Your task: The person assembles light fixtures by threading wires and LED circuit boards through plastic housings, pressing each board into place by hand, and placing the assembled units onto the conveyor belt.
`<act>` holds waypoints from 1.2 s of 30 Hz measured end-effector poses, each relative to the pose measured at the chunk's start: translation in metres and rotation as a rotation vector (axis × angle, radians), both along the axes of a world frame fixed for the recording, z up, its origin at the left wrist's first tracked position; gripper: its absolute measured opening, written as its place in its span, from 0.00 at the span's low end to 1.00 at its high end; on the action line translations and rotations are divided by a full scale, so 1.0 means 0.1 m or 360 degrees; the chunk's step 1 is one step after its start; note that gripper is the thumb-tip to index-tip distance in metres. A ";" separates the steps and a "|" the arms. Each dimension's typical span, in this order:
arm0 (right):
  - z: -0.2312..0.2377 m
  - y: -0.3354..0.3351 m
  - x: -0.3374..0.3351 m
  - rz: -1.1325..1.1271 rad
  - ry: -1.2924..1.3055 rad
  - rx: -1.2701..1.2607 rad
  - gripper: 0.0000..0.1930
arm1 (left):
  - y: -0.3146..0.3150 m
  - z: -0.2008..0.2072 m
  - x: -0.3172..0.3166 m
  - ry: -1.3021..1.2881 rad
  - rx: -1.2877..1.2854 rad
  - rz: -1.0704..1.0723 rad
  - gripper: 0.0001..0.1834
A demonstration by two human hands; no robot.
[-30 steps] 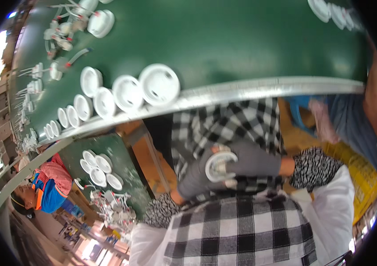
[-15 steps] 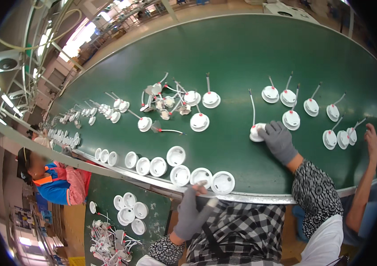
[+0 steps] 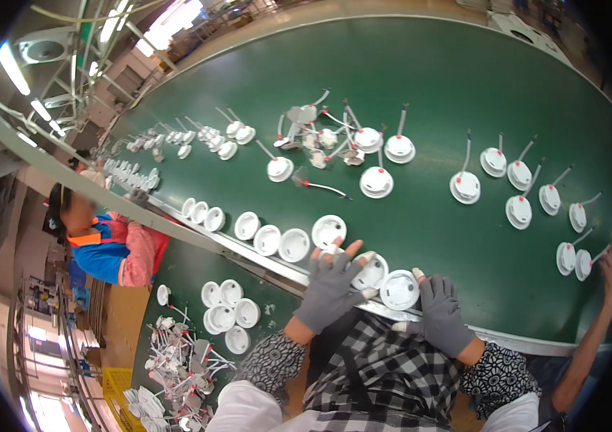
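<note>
Green tabletop [image 3: 421, 79] bears white discs [image 3: 399, 290], left hand [image 3: 330, 289] splayed, right hand [image 3: 444, 315] alongside.

My left hand [image 3: 329, 288]: grey-gloved, fingers spread around white round housing [image 3: 371, 275]. My right hand [image 3: 441, 313]: thumb apart from fingers, index at rim of end housing [image 3: 399, 290]. Wired white caps [image 3: 466, 189] dot green table [image 3: 363, 57]. Co-worker's hand [image 3: 611, 268], far right, beside one.
</note>
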State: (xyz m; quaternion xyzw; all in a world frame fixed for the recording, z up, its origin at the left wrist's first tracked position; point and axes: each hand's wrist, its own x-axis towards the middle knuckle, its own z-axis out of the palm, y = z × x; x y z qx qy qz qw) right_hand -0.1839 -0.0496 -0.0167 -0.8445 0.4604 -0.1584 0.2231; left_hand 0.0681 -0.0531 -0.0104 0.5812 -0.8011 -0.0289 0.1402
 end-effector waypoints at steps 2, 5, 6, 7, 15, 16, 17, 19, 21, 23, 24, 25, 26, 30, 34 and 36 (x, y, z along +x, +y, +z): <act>-0.06 -0.04 0.13 0.0015 0.0045 -0.0027 0.51 | -0.05 -0.07 0.05 -0.0015 0.0023 -0.0005 0.33; -0.10 -0.19 0.36 0.0015 0.0058 -0.0087 0.52 | -0.13 -0.12 0.13 0.0006 0.0004 0.0025 0.32; -0.11 -0.24 0.43 -0.0001 0.0059 -0.0124 0.52 | -0.16 -0.14 0.18 -0.0024 -0.0020 0.0044 0.31; -0.14 -0.30 0.51 -0.0016 0.0060 -0.0158 0.52 | -0.19 -0.15 0.25 -0.0053 -0.0042 0.0064 0.31; -0.31 -0.98 1.71 0.0093 -0.0117 -0.0209 0.55 | -0.52 -0.33 1.26 -0.0260 -0.0135 0.0446 0.27; -0.41 -1.05 1.86 0.0095 -0.0114 -0.0250 0.56 | -0.55 -0.25 1.36 -0.0245 -0.0053 0.0493 0.27; -0.46 -1.10 1.94 0.0102 -0.0110 -0.0296 0.56 | -0.58 -0.17 1.42 -0.0232 0.0024 0.0544 0.27; -0.36 -1.13 1.90 0.0078 -0.0020 -0.0260 0.55 | -0.55 -0.03 1.48 -0.0328 -0.0294 0.0594 0.28; -0.15 -1.06 1.71 0.0264 0.0020 -0.0069 0.53 | -0.60 0.43 1.26 -0.0194 -0.0406 0.0541 0.27; -0.03 -0.97 1.48 0.0281 -0.0027 -0.0044 0.48 | -0.91 0.60 1.00 0.0109 -0.0567 0.0356 0.26; 0.02 -0.90 1.40 0.0270 -0.0091 -0.0019 0.45 | -1.10 0.68 0.83 0.0068 -0.0559 0.0278 0.26; 0.07 -0.84 1.32 0.0251 -0.0151 0.0007 0.42 | -1.33 0.73 0.65 0.0033 -0.0551 0.0193 0.26; 0.11 -0.77 1.25 0.0250 -0.0132 0.0001 0.42 | -1.60 0.62 0.56 0.0086 -0.0570 0.0109 0.23; 0.30 -0.43 0.91 0.0366 -0.0424 0.0076 0.31 | -2.34 0.08 0.53 -0.0113 -0.0288 0.0305 0.13; 0.33 -0.28 0.43 0.0026 -0.0887 0.0444 0.24 | -1.75 0.28 0.13 0.0472 -0.0451 0.0310 0.09; 0.20 -0.34 0.40 -0.0177 -0.1103 0.0522 0.21 | -1.17 0.48 -0.09 0.1018 -0.0226 0.0439 0.07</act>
